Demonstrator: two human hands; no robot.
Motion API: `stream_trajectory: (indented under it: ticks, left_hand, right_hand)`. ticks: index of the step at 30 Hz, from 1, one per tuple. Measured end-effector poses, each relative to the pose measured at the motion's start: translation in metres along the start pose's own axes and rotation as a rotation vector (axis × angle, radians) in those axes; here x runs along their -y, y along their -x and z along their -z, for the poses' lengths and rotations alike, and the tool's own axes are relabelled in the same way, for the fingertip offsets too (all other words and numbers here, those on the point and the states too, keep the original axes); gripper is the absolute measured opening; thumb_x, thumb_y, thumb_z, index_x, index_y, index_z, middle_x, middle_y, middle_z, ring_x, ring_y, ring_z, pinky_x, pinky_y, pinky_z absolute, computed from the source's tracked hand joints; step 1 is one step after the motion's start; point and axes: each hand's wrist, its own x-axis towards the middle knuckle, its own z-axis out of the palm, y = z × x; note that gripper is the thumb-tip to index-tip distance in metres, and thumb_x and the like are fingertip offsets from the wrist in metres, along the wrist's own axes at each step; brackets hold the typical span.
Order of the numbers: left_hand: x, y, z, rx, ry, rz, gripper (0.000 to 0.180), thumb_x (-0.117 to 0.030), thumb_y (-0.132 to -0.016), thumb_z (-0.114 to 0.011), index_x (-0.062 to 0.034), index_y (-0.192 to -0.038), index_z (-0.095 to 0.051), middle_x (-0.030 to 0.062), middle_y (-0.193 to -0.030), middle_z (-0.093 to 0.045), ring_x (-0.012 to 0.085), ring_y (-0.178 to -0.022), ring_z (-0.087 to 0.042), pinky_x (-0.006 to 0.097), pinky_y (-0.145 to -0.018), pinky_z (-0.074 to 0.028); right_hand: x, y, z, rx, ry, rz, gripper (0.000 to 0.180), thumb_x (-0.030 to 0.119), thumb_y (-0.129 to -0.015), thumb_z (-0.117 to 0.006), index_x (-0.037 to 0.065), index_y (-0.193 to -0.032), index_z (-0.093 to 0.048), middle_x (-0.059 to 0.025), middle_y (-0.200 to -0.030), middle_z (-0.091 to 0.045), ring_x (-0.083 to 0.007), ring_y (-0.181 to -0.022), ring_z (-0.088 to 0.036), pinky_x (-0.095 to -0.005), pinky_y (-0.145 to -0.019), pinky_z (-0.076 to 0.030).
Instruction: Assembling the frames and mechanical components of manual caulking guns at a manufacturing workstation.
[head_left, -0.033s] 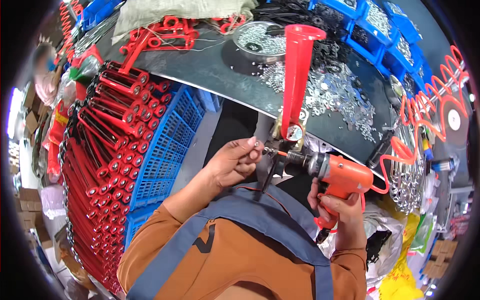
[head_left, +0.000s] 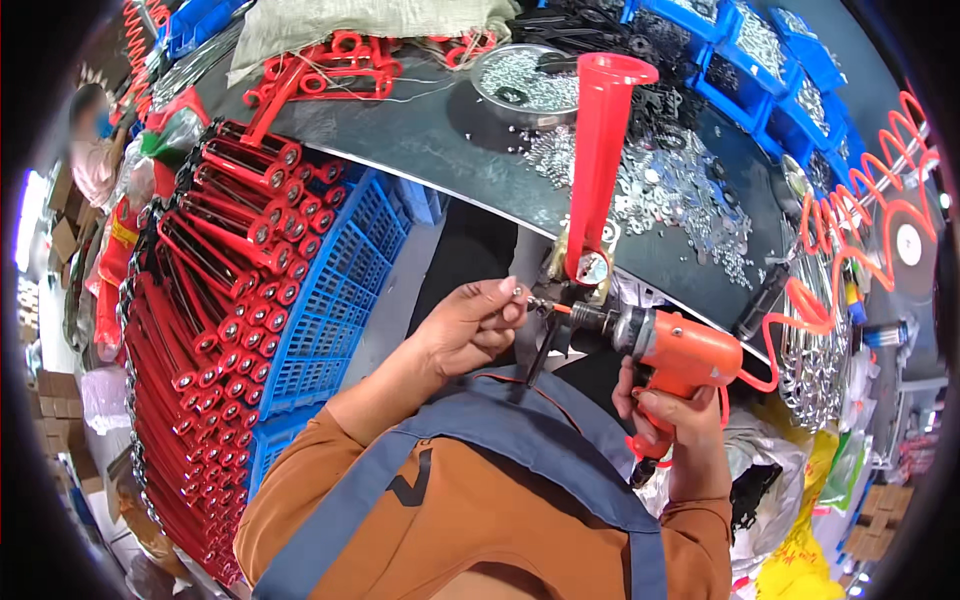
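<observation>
drill [head_left: 692, 350] barely shifted, gripped in right hand [head_left: 686, 413]

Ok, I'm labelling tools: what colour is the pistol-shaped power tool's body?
Orange-red; the pistol-shaped power tool in the right hand shows best in the head view.

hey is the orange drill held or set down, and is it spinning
Held: the right hand is wrapped around the lower part of the orange drill. Whether it's spinning, I can't tell from this picture.
</observation>
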Motion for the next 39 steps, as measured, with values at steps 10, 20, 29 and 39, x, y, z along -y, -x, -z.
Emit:
stream_trajectory:
  ticks: [10, 20, 29, 39]
  left_hand:
    - [0.015, 0.004, -0.012, -0.186, -0.311, -0.188, 0.025, -0.021, -0.098, -0.051, 0.0004, -0.089, -0.062, 0.0042, -0.072, -0.059, 0.0036, -0.048, -0.032, 0.017, -0.041, -0.023]
    - [0.021, -0.008, -0.003, -0.037, -0.405, -0.251, 0.025, -0.019, -0.098, -0.051, 0.0014, -0.103, -0.064, 0.0028, -0.073, -0.060, 0.0049, -0.050, -0.041, 0.018, -0.045, -0.031]
    - [0.022, -0.057, -0.002, 0.064, -1.848, -1.197, 0.025, -0.003, -0.076, -0.072, -0.0059, -0.100, -0.065, 0.0070, -0.068, -0.058, 0.0229, -0.055, -0.058, 0.032, -0.047, -0.046]
    - [0.019, -0.083, 0.022, 0.182, -1.777, -1.226, 0.032, -0.004, -0.070, -0.070, -0.0068, -0.101, -0.063, 0.0047, -0.066, -0.054, 0.0201, -0.054, -0.055, 0.032, -0.045, -0.044]
  right_hand:
    - [-0.013, 0.004, 0.000, 0.071, 0.068, 0.033, 0.040, -0.002, -0.082, -0.061, -0.001, -0.121, -0.049, -0.0164, -0.084, -0.061, -0.0097, -0.048, -0.053, -0.0209, -0.042, -0.041]
    - [-0.002, 0.014, 0.000, -0.101, 0.105, 0.005, 0.048, 0.007, -0.076, -0.067, -0.007, -0.118, -0.049, -0.0191, -0.075, -0.061, -0.0118, -0.044, -0.052, -0.0214, -0.040, -0.040]
    - [0.035, -0.011, 0.029, -0.162, 0.307, 0.015, 0.039, -0.003, -0.082, -0.062, -0.003, -0.119, -0.050, -0.0121, -0.089, -0.061, -0.0141, -0.068, -0.062, -0.0224, -0.042, -0.046]
    - [0.086, -0.074, 0.022, -0.057, 0.509, -0.319, 0.044, -0.001, -0.079, -0.066, 0.001, -0.120, -0.051, -0.0102, -0.089, -0.062, -0.0159, -0.071, -0.063, -0.0236, -0.046, -0.050]
